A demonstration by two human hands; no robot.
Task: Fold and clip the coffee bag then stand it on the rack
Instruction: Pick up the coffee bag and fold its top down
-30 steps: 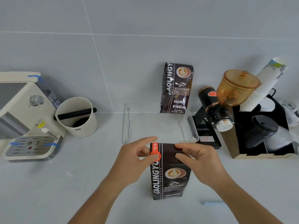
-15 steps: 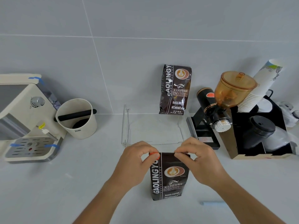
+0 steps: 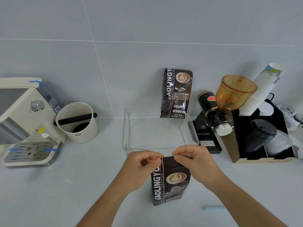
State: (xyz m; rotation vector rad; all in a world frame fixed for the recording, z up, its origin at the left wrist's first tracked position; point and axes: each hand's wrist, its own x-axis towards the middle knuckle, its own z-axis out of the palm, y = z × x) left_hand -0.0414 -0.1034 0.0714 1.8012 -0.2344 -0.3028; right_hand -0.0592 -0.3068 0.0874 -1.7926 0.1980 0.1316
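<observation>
On the grey counter (image 3: 49, 194), both hands' fingers (image 3: 178, 158) on coffee bag (image 3: 170, 182) top

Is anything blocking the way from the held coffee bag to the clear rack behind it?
Nothing visible does. The coffee bag stands just before the clear rack; a second bag occupies its back right corner only.

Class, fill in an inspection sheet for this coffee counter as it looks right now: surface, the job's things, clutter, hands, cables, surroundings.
Surface: pale grey counter, a small blue strip lying at front right.
Job's things: near coffee bag upright, top folded; red clip at its top left corner; clear rack behind it, holding a second bag.
Clutter: espresso machine, knock box, grinder, cup stack, black organiser.
Hands: left hand on the clip; right hand pinching the fold.
Cables: nothing seen.
Surroundings: grey tiled wall.
</observation>
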